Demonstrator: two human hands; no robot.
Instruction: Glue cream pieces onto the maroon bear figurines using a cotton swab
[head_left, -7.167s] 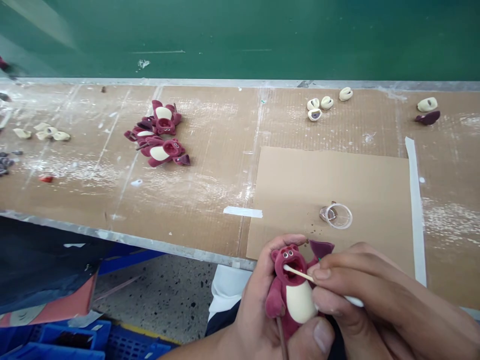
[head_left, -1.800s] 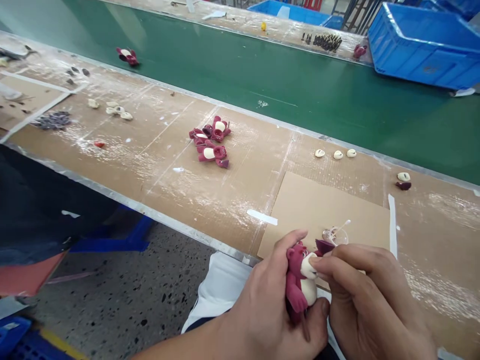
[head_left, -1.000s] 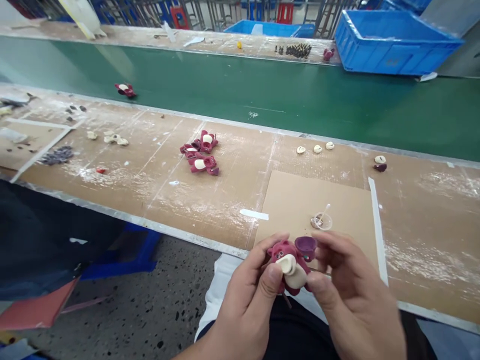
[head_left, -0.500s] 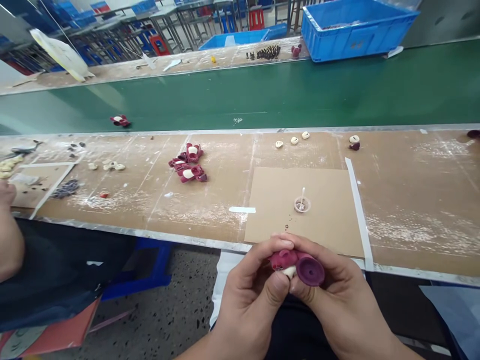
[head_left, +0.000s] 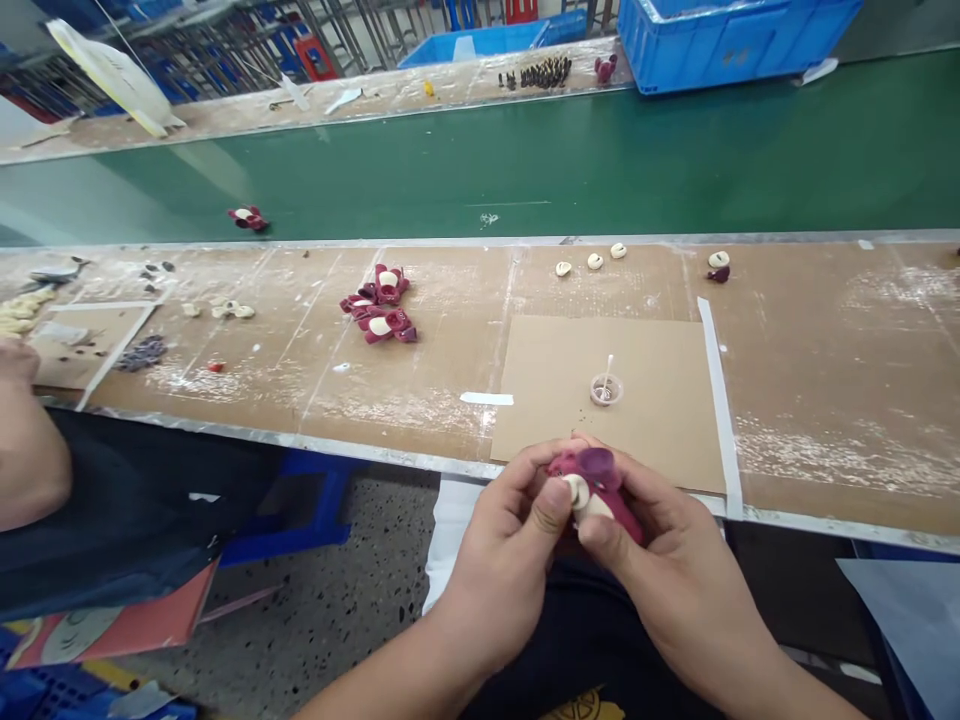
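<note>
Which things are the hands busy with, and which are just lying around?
In hand:
- pink bear toy, held by left hand and right hand
- glue cup with a stick in it, close by on the cardboard sheet

Lying about:
- pile of bears
- cream snout pieces
- lone bear on the green belt
- blue crate
</note>
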